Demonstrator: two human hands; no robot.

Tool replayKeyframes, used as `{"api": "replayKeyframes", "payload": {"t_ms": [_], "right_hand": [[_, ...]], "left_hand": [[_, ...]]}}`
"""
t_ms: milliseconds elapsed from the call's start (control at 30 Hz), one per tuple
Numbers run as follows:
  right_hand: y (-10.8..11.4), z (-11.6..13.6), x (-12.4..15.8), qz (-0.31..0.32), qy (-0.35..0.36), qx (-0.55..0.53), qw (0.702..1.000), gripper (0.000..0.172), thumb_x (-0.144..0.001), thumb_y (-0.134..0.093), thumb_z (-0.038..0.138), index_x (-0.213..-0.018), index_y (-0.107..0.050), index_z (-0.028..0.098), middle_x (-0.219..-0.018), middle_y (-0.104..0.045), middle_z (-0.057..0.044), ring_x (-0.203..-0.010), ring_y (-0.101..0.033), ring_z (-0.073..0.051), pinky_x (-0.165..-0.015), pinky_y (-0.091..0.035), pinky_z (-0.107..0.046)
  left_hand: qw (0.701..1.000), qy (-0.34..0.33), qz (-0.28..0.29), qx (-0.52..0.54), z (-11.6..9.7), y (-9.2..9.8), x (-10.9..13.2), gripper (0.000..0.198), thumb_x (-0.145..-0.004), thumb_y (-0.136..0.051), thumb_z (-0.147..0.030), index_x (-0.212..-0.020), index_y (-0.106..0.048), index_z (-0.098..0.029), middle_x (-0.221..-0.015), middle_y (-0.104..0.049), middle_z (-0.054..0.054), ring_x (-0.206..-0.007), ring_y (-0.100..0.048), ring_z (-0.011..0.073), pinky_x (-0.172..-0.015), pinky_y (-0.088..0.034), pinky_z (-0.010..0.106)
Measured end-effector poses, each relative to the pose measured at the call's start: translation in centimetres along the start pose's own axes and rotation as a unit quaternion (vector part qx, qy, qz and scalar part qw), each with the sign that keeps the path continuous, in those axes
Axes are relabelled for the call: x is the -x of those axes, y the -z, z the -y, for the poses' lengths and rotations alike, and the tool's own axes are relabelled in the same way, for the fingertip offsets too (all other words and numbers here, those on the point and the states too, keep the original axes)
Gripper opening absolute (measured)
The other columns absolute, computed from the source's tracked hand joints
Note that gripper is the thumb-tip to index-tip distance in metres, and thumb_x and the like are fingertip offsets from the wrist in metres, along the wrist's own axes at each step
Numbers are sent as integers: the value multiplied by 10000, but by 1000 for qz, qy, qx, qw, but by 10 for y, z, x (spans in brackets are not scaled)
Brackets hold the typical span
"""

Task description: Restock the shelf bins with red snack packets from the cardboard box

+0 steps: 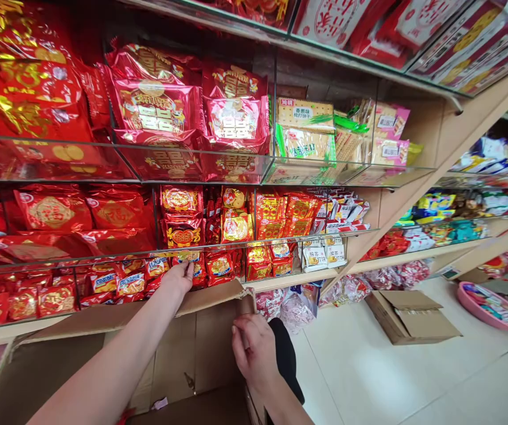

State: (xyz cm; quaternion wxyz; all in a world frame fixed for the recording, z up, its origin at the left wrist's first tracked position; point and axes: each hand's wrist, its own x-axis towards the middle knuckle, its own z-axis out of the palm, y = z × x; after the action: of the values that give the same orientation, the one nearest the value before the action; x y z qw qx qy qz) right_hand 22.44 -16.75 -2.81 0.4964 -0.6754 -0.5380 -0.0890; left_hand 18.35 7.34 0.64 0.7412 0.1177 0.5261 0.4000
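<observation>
My left hand (178, 277) reaches up to the lowest glass shelf and touches a small red and gold snack packet (194, 262) among several like it. My right hand (254, 348) grips the right edge of a large open cardboard box (103, 342) that stands in front of me below the shelf. The box's inside is mostly hidden; only a scrap shows near its bottom. Red packets (221, 265) fill the compartment beside my left hand.
Glass shelves (192, 174) hold red gift packs (156, 106), cracker packs (305, 127) and white packets (325, 254). A small open cardboard box (409, 316) and a pink basin (493, 307) sit on the tiled floor at right. More shelves run off to the right.
</observation>
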Motion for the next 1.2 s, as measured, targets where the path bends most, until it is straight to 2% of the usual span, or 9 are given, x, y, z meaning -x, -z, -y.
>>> {"api": "replayKeyframes", "payload": {"t_ms": [367, 667, 833, 1067, 1200], "right_hand": [[-4, -1, 4, 26, 17, 46, 998, 130, -800, -473, 117, -875, -557, 183, -810, -619, -45, -719, -533, -163, -649, -427, -301], [-4, -1, 5, 32, 23, 61, 997, 128, -802, -475, 124, -878, -558, 183, -798, -620, -47, -709, -542, -162, -640, -434, -300], [-4, -2, 5, 36, 25, 65, 997, 128, -807, -468, 127, -878, -560, 182, -800, -621, -52, -711, -545, -162, -642, -438, -302], [-5, -1, 5, 38, 22, 63, 997, 132, -795, -480, 116, -879, -556, 181, -807, -621, -50, -713, -541, -163, -649, -437, -306], [-5, -2, 5, 36, 25, 63, 997, 135, -799, -473, 126, -886, -557, 185, -804, -620, -50, -705, -539, -161, -640, -438, -303]], "left_hand": [[999, 23, -26, 12, -7, -4, 9, 281, -842, -501, -314, -1085, -534, -178, -1081, -570, 68, -873, -576, 155, -728, -510, 346], [999, 48, -22, 3, -10, 1, 17, 249, -838, -512, -274, -1055, -540, -155, -1007, -584, 53, -787, -581, 127, -647, -516, 294], [999, 39, -13, 1, -8, 4, 20, 220, -836, -517, -255, -1025, -548, -146, -951, -591, 39, -726, -575, 106, -596, -509, 260], [999, 28, -19, 9, -6, -2, 12, 252, -838, -513, -278, -1057, -538, -156, -1003, -585, 52, -783, -581, 127, -642, -516, 292], [999, 23, -17, 19, -8, -2, 16, 211, -842, -509, -257, -1023, -548, -156, -948, -590, 38, -717, -571, 101, -584, -506, 248]]}}
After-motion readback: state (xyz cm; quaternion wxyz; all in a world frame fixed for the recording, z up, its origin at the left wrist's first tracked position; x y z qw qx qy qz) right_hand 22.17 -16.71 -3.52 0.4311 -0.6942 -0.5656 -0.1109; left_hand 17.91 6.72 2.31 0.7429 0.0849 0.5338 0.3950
